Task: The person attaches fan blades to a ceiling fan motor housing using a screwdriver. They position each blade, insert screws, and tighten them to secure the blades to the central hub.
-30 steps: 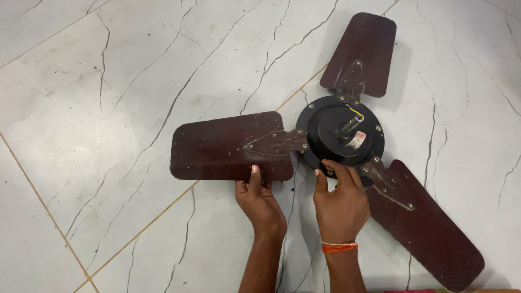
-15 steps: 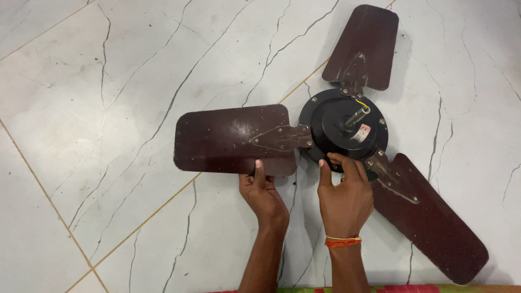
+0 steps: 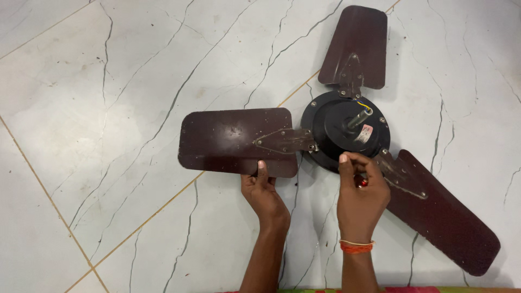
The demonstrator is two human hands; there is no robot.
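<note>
The marble floor (image 3: 108,81), white with grey veins and thin brass-coloured joint lines, carries a three-blade ceiling fan (image 3: 347,135) lying motor-side up. Against the frame half a second earlier, the fan sits slightly higher and further right in the view; the hands keep much the same places on it, so the shift reads as head movement or a small turn of the fan, not a new grip.

The left blade (image 3: 233,140), dark maroon, lies flat and points left. The left hand (image 3: 261,191) grips its near edge, thumb pressed on top, fingers hidden beneath. The lower-right blade (image 3: 439,217) and the upper blade (image 3: 355,43) rest untouched.

The black motor housing (image 3: 344,130) sits at centre, its short shaft (image 3: 357,116) standing up. The right hand (image 3: 359,190), an orange band (image 3: 355,247) at its wrist, is curled at the housing rim, fingertips pinched; a small red object shows under it, its kind unclear.

A small red-and-white label (image 3: 364,134), roughly rectangular, is stuck on the housing beside the shaft.
</note>
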